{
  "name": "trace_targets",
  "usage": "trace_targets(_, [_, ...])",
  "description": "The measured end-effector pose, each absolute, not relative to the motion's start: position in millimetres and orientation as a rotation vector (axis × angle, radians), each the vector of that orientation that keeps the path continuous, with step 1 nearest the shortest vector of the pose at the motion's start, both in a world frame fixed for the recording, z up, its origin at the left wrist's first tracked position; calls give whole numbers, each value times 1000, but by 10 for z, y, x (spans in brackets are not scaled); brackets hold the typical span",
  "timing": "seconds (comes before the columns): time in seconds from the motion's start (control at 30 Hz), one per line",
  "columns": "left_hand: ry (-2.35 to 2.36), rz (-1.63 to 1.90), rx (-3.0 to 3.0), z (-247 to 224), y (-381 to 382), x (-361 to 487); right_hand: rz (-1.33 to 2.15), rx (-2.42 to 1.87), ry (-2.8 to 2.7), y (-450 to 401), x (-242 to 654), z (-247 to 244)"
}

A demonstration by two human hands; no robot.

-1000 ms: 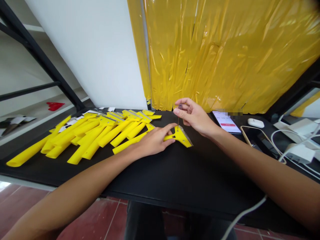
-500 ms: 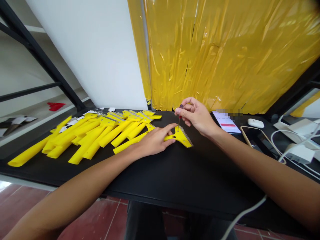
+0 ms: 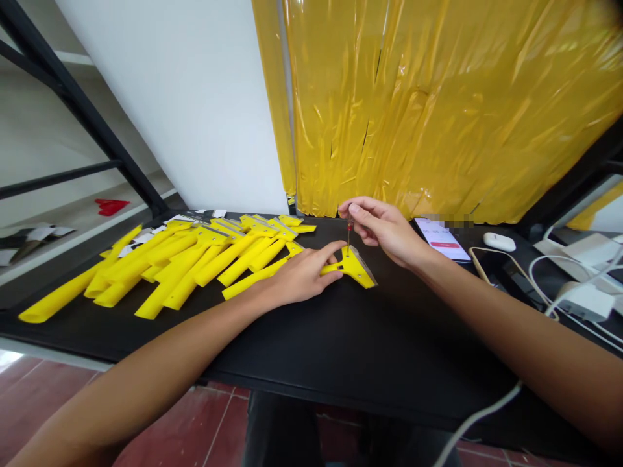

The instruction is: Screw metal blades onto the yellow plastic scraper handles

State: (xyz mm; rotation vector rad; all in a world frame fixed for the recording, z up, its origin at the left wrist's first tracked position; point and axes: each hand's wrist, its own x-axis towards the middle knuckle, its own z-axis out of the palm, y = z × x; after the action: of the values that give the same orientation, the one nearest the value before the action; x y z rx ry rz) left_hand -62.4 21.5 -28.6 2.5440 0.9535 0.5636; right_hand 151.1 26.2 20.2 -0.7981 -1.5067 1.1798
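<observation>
My left hand (image 3: 302,274) is wrapped round the handle of a yellow scraper (image 3: 356,268), whose wide head with a metal blade edge points right on the black table (image 3: 341,344). Above that head, my right hand (image 3: 377,224) pinches a small screwdriver (image 3: 350,227) with a dark red part. The screwdriver stands upright, its thin shaft meeting the upper corner of the scraper head. To the left of my left hand lies a pile of several yellow scrapers (image 3: 170,269), some with metal blades at their heads.
A lit phone (image 3: 444,241), a white earphone case (image 3: 499,242), a dark phone-like object with a tan edge (image 3: 511,275) and a white charger (image 3: 585,301) with cables lie on the right. Yellow plastic sheeting (image 3: 413,110) hangs behind. A red object (image 3: 111,207) rests on the left shelf.
The fingers of my right hand have shifted on the top of the screwdriver, with the index finger now more raised and curled. My left hand and the scraper have hardly moved.
</observation>
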Motion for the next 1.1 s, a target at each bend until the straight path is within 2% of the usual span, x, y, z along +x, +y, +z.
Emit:
trace_targets(0.87, [996,554,2568,-275,207,-624,1066,-740,-1505,300,1604,268])
trace_targets(1.1, [1149,558,2574,-268,220,-619,1136,-675,-1691,277,1741,373])
